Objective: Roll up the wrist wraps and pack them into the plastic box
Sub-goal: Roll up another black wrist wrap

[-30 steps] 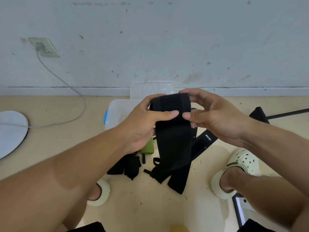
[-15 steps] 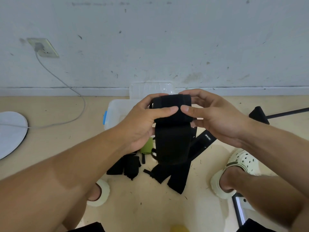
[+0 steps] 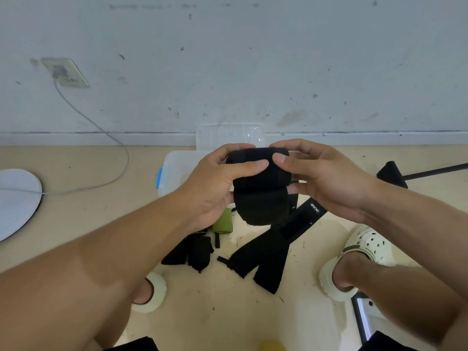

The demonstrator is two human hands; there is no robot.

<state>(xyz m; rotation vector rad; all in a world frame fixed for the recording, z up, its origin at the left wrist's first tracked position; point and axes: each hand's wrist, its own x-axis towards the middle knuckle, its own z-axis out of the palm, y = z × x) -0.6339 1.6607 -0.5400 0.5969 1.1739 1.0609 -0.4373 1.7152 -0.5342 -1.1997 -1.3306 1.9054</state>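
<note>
We held a black wrist wrap [image 3: 260, 183] up in front of us, above the floor [image 3: 76, 214], its upper part wound into a thick roll and a short tail hanging below. Our left hand [image 3: 215, 188] gripped the roll from the left, thumb laid across its front and fingers curled behind. Our right hand [image 3: 321, 178] gripped it from the right, thumb tip meeting the left thumb on the front of the roll.

Behind the roll, partly hidden by our hands, stood the clear plastic box [image 3: 174, 171] with a blue latch, and its lid [image 3: 228, 138] leaned against the wall. Below our hands more black wraps [image 3: 266, 259] lay spread flat on the floor, one showing a white logo. To their left lay a folded black bundle [image 3: 195, 252] and a small green roll [image 3: 222, 224]. Our pale clogs [image 3: 362, 254] rested either side. A grey cable [image 3: 106, 138] ran from a wall socket [image 3: 65, 72] to a white disc [image 3: 15, 201].
</note>
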